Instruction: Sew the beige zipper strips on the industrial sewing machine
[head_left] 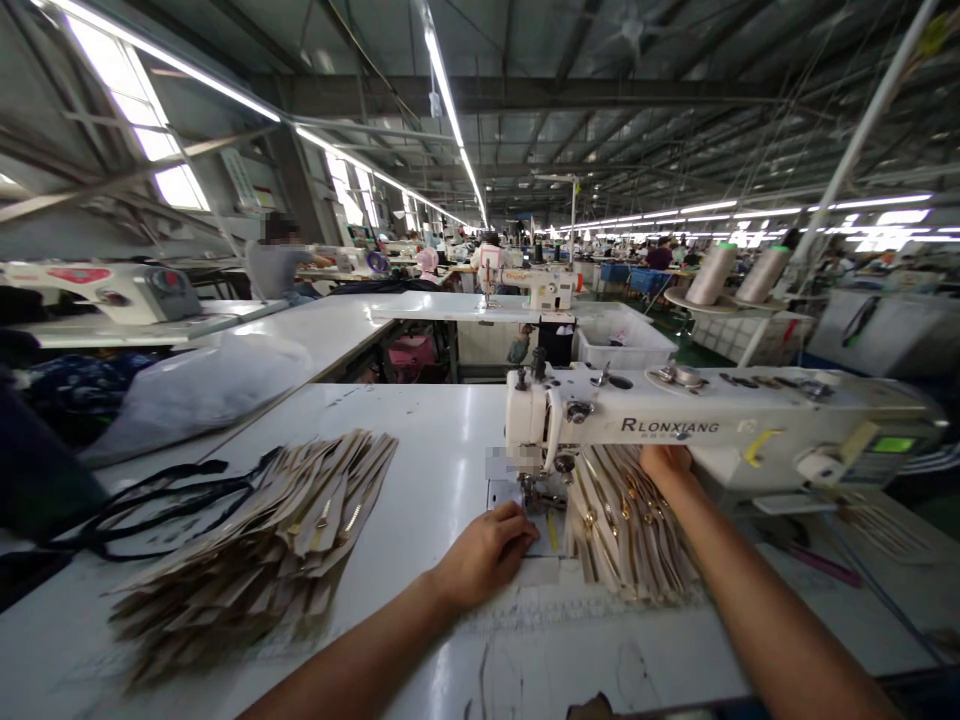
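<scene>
1. Zipper strips, near bundle (622, 530): located on the worktop (420, 480), beneath the arm of the sewing machine (577, 420) and just right of its needle area. The strips lie side by side, closely packed, with their lengths running from beneath the arm toward the operator.
2. Appearance: the tapes are beige to light brown, narrow and flat. Gold-coloured teeth run along them, and shiny gold-coloured sliders (589, 518) show among the strips. The near ends fan slightly and sit unevenly.
3. Zipper strips, second pile (262, 545): located on the left part of the worktop, well apart from the machine. The strips overlap in several layers; their near ends are staggered and partly blurred. Gold-coloured teeth show on the upper strips.
4. Left hand (495, 550): positioned just beside the needle area, fingers curled inward. Whether the grip contains anything cannot be determined.
5. Right hand (665, 460): positioned under the machine arm at the far end of the near bundle. The arm partly hides the fingers; the state of this grip cannot be determined.
6. Adjacent items: black straps (150, 505) lie looped beside the second pile. The machine, marked "RLONXIANG", carries a lit green display (894, 444).
</scene>
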